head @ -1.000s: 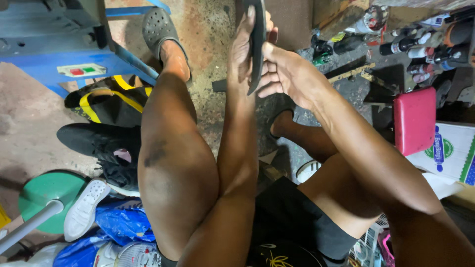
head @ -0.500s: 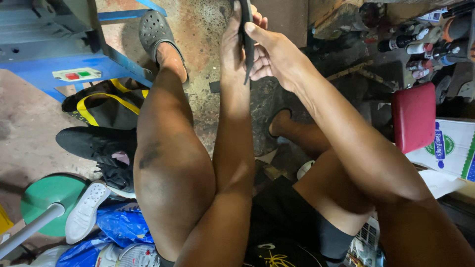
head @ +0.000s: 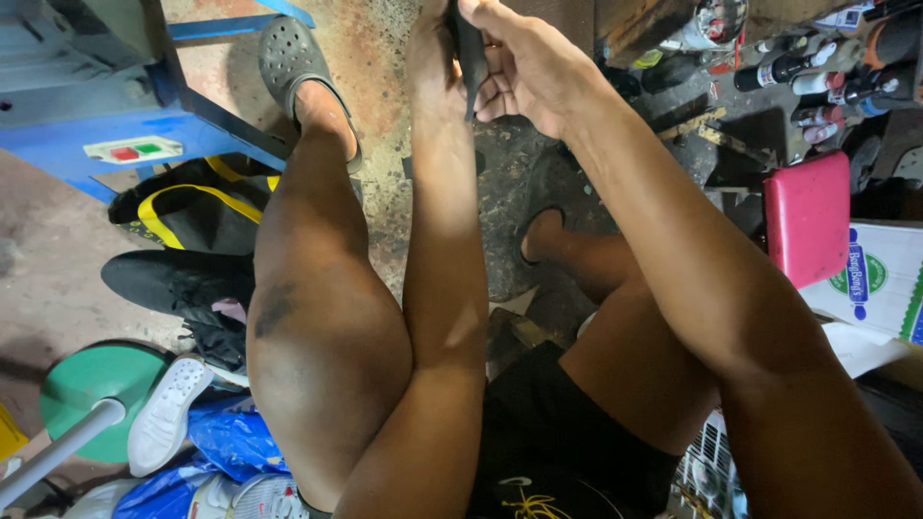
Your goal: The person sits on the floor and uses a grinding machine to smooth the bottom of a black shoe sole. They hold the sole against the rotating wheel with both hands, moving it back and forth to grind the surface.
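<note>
Two hands meet at the top edge: left hand [head: 433, 58] and right hand [head: 524, 67] both pinching a thin dark flat piece [head: 469, 53] between fingers, held edge-on above the knees. Right side, a white carton [head: 880, 279] with round green emblem and blue lettering sits beside a pink rectangular case [head: 806, 219]. Left, a white switch plate [head: 133, 151] shows red and green buttons on the blue frame [head: 58, 144].
</note>
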Demonstrator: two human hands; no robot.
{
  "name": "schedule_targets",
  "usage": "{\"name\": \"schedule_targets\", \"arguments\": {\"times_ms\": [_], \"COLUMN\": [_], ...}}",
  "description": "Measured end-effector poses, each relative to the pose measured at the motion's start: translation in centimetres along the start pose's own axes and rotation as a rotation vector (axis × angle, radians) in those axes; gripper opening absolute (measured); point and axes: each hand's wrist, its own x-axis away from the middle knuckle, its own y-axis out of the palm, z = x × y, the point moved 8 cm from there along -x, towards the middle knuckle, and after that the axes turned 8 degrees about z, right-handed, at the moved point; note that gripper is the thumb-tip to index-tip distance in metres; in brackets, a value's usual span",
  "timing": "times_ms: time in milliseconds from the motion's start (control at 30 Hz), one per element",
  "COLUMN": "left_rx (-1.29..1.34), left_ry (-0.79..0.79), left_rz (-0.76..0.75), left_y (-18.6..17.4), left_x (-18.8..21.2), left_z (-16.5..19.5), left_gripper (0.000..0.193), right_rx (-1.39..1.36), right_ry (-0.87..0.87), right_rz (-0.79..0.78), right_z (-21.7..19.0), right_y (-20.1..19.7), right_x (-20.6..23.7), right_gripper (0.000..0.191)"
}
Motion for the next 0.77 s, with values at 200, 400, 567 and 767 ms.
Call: {"name": "schedule_targets", "arguments": {"times_ms": [200, 400, 567, 767], "left_rx": [-0.045, -0.09, -0.005, -0.046], "left_ry": [0.048, 0.042, 0.036, 0.058], "left_rz": [0.152, 0.187, 0.211, 0.155], "left_y": [-1.2, -1.9, -2.4, -2.7], "left_x": [0.7, 1.5, 2.0, 2.2], "left_z": [0.1, -0.2, -0.6, -0.8], "left_gripper": [0.034, 0.032, 0.03, 0.033], "right_rx": [-0.042, -0.022, -0.013, -0.066], "right_ry": [0.032, 0.03, 0.013, -0.025], "right_rz": [-0.045, -0.036, -0.051, -0.082], "right_z": [0.4, 0.9, 0.9, 1.3], "right_y": [0.4, 0.4, 0.6, 0.7], "right_x": [0.6, 1.5, 2.1, 2.7], "right_gripper": [0.042, 0.044, 0.046, 0.046]}}
